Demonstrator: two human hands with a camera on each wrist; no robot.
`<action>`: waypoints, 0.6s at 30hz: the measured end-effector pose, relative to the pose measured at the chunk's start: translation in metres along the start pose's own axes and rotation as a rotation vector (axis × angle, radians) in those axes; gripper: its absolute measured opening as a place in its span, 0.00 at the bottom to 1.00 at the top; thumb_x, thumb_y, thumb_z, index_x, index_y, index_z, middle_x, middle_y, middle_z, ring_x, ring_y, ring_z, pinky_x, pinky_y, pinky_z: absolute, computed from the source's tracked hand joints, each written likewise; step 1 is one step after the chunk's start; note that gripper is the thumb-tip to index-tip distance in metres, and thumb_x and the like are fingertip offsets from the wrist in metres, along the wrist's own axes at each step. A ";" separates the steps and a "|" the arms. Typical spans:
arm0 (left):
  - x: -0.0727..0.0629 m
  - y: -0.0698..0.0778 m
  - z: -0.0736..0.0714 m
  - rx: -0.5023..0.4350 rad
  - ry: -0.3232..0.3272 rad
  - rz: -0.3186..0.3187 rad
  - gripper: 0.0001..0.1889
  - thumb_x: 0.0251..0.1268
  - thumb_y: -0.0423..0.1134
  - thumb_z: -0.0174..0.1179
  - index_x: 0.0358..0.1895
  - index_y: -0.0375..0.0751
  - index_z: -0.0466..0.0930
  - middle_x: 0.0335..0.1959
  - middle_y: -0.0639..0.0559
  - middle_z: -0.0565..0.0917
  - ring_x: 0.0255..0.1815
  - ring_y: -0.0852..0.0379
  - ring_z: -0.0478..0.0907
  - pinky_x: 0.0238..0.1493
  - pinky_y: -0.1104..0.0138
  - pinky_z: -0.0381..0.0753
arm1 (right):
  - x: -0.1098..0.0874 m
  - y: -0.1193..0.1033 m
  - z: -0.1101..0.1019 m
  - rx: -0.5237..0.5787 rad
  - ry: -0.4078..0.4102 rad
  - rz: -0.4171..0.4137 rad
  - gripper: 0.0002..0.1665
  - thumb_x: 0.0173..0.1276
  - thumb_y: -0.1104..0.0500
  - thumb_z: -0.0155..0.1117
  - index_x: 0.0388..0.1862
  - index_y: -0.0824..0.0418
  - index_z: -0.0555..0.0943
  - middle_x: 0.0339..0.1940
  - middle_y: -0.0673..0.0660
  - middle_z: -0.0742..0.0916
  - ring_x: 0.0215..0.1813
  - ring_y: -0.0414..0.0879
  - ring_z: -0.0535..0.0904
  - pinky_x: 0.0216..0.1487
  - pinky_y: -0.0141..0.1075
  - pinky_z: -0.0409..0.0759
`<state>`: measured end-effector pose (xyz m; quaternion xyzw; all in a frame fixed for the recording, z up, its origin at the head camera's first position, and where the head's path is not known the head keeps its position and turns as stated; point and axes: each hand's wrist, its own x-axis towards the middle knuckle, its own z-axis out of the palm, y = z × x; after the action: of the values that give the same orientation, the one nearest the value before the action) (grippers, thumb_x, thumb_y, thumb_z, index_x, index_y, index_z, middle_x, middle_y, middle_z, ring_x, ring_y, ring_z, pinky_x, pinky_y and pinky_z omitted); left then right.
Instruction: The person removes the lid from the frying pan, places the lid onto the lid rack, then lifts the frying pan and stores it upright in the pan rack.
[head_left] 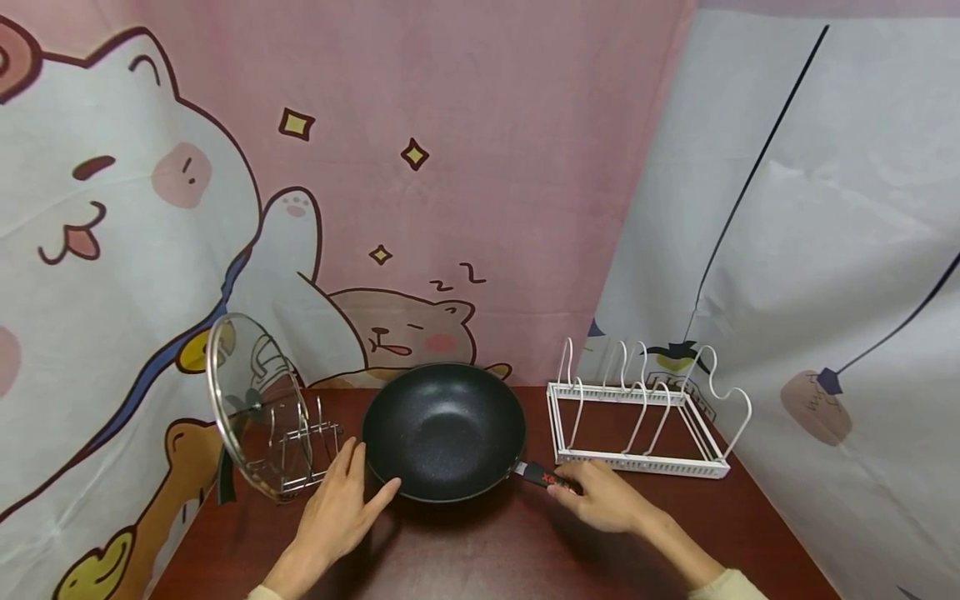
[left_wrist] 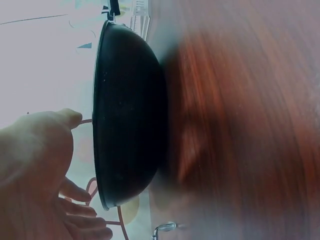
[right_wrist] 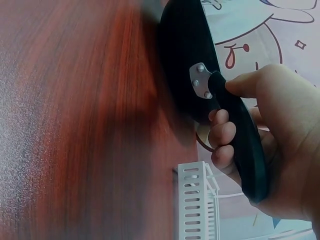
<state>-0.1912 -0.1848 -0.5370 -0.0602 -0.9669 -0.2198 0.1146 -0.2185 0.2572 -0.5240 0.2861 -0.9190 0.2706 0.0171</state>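
A black wok (head_left: 446,433) sits at the middle of the dark red table, its handle (right_wrist: 245,135) pointing right. My right hand (head_left: 600,496) grips that handle, fingers curled round it in the right wrist view. At the wok's near left rim is my left hand (head_left: 337,504), its fingers extended and thumb apart; in the left wrist view the hand (left_wrist: 45,165) appears beside the rim, and contact is hard to make out. Left of it, a glass lid (head_left: 258,408) with a metal rim stands upright in a wire rack (head_left: 311,479).
A white rack (head_left: 637,462) with several upright wire loops stands on the table (head_left: 480,554) right of the wok. Behind hangs a pink and white cartoon curtain (head_left: 487,167), close to the table's back edge. A grey-white curtain (head_left: 825,208) borders the right side.
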 end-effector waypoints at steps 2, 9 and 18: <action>-0.002 0.001 0.001 -0.001 -0.002 -0.007 0.49 0.81 0.66 0.66 0.84 0.26 0.66 0.87 0.25 0.65 0.84 0.25 0.72 0.66 0.32 0.87 | 0.000 0.000 0.001 0.000 -0.003 0.005 0.10 0.84 0.50 0.70 0.38 0.47 0.88 0.24 0.34 0.75 0.26 0.26 0.66 0.28 0.25 0.65; -0.003 0.001 0.004 -0.012 -0.023 -0.020 0.50 0.83 0.67 0.63 0.85 0.25 0.65 0.88 0.25 0.65 0.86 0.25 0.70 0.69 0.32 0.85 | -0.002 -0.001 0.003 -0.022 0.016 0.003 0.11 0.84 0.49 0.69 0.36 0.44 0.87 0.23 0.32 0.74 0.27 0.26 0.65 0.30 0.25 0.65; -0.005 -0.003 0.006 -0.030 -0.032 -0.007 0.50 0.84 0.67 0.61 0.86 0.25 0.62 0.88 0.25 0.65 0.86 0.25 0.69 0.73 0.32 0.82 | -0.004 -0.007 0.003 -0.015 0.037 0.003 0.12 0.83 0.49 0.71 0.34 0.42 0.86 0.22 0.33 0.73 0.26 0.26 0.63 0.30 0.26 0.63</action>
<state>-0.1883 -0.1851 -0.5451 -0.0622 -0.9654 -0.2339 0.0972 -0.2110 0.2528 -0.5235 0.2799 -0.9209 0.2690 0.0357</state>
